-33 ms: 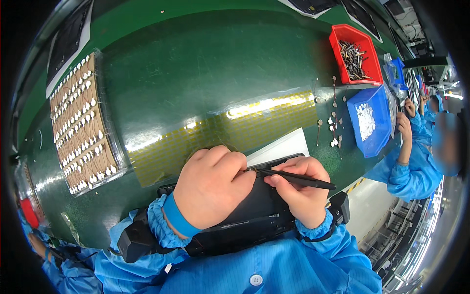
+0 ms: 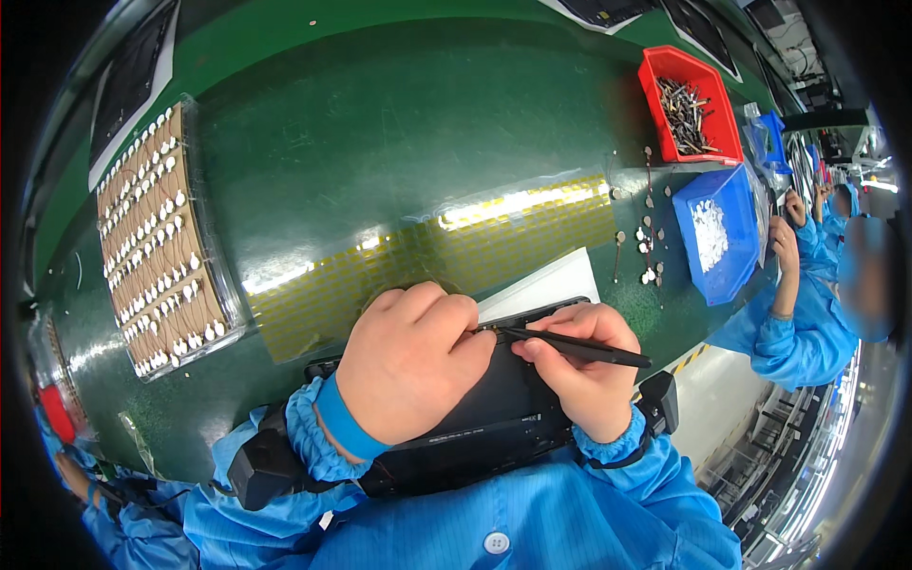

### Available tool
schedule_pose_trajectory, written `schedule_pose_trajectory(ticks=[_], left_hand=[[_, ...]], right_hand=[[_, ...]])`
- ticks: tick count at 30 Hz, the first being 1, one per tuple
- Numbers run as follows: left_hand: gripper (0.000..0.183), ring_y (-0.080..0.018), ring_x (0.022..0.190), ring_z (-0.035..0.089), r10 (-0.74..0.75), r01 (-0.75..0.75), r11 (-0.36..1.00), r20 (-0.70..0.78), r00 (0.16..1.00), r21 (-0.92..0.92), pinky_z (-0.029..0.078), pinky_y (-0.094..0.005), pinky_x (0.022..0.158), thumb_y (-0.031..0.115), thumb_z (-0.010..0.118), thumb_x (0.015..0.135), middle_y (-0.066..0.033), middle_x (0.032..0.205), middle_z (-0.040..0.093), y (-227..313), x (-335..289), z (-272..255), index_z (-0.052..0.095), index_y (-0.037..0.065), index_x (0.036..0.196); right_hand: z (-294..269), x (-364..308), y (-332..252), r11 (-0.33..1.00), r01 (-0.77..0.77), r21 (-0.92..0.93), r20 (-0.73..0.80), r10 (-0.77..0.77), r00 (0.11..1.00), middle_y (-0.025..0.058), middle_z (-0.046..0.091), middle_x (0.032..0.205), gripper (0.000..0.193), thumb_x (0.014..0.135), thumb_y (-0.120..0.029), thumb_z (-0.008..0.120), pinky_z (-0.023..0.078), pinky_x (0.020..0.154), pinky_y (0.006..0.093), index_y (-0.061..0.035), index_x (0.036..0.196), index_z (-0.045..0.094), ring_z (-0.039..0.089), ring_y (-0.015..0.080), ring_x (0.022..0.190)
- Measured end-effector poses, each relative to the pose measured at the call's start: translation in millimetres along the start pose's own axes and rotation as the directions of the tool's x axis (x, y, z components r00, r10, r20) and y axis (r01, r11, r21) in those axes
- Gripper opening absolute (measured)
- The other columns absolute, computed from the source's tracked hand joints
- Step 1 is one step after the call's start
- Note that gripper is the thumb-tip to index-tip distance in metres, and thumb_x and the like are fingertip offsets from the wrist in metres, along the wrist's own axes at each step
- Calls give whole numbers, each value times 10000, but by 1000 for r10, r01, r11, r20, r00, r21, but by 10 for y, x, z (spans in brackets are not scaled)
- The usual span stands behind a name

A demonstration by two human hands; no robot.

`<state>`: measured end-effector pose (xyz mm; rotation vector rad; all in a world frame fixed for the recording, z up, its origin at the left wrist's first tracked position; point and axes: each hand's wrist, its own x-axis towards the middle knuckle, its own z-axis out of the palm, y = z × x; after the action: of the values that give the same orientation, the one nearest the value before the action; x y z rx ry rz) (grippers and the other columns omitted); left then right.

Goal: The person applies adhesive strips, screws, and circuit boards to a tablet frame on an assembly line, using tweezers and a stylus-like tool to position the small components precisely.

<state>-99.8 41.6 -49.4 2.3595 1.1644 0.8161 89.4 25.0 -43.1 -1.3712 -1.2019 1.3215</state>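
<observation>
Both hands keep the same positions as in the earlier frame, and the black pen-like tool (image 2: 603, 353) has not visibly shifted. The right hand (image 2: 581, 366) is closed around this tool, pinching it between thumb and fingers, its tip at the far edge of the black device (image 2: 508, 399). The left hand (image 2: 408, 366) is curled over the device, its fingertips near the tool's tip; whether it grips anything cannot be told. The device lies in front of the person, partly over a white sheet (image 2: 559, 282). Beyond it, a yellow gridded sheet (image 2: 418, 256) lies on the green worktop (image 2: 380, 123). A tray of white parts with brown leads stands to the left; a red bin (image 2: 727, 123) and a blue bin (image 2: 745, 226) stand to the right.
</observation>
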Motion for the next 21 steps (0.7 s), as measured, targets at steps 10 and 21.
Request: schedule_pose_trajectory(ticks=[10,21], left_hand=[[223,-218,673,531,7,-9,999,-55,998,-33,449,-326,548,11,648,531,-36,749,533,-22,42,40,635,66,747],[220,-234,677,533,18,-19,999,-36,999,-40,457,-335,567,-13,640,539,-53,758,539,1,75,6,632,62,746]], right_hand=[[-42,56,59,977,176,-121,73,-168,983,110,609,814,183,685,18,705,478,631,256,0,788,554,595,160,729],[-661,688,-237,503,311,-806,54,-462,885,130,531,701,165,667,47,575,437,581,344,-18,818,589,538,299,646]])
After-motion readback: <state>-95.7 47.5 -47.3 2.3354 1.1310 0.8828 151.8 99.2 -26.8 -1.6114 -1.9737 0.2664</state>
